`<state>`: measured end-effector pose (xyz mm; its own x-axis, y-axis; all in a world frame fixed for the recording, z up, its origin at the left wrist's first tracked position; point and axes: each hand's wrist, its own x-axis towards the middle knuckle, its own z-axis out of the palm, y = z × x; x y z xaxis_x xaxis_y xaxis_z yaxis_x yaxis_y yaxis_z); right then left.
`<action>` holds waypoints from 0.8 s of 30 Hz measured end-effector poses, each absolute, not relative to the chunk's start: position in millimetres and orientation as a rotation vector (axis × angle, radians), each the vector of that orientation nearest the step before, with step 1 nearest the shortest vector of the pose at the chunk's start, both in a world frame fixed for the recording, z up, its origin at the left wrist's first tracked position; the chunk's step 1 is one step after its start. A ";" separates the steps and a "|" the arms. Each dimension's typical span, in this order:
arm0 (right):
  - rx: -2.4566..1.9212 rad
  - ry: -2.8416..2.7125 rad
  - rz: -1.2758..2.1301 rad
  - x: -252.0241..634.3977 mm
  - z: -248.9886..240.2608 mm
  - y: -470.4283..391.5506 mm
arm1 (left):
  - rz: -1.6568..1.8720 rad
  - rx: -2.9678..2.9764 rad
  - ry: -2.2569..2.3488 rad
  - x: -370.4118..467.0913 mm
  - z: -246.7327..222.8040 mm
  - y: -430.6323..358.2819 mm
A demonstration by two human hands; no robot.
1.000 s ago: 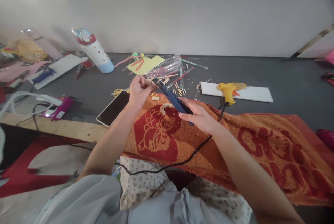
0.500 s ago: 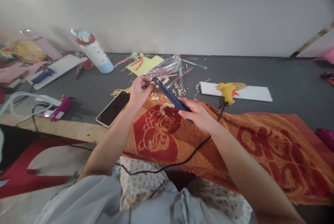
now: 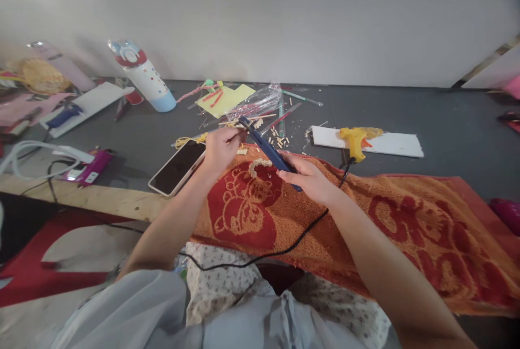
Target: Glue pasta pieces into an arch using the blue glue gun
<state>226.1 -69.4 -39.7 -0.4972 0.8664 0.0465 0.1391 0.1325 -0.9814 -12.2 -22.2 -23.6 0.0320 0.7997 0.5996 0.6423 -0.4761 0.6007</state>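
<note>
My right hand (image 3: 306,175) is wrapped round the lower end of a long dark blue hand tool (image 3: 266,147) with a metal tip; its exact kind does not show. The tool slants up to the left over the towel. At its tip, my left hand (image 3: 223,148) is closed in a pinch, and what its fingers hold cannot be made out. Short pale stick pieces (image 3: 280,142) lie scattered behind the tool. Below it, a curved cluster of small pale pieces (image 3: 258,166) rests on the orange and red towel (image 3: 300,219).
On the right, a yellow glue gun (image 3: 356,142) lies on a white board (image 3: 396,144), its black cord crossing the towel. To the left are a phone (image 3: 177,168), a dotted bottle (image 3: 148,81) and a purple power strip (image 3: 95,167). Clear plastic wrapping (image 3: 260,102) lies at the back.
My left hand has dropped slightly toward me and its fingers have curled tighter beside the tool's tip. My right hand and the blue tool stay nearly in place.
</note>
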 end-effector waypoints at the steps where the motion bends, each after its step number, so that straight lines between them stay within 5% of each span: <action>1: -0.972 -1.757 1.421 226.1 -39.6 -69.7 | 1.425 2.147 1.507 -12.1 -23.6 -22.5; 24: -0.963 -1.761 1.365 221.1 -42.3 -70.7 | 1.264 2.271 1.537 -11.7 -30.3 -21.1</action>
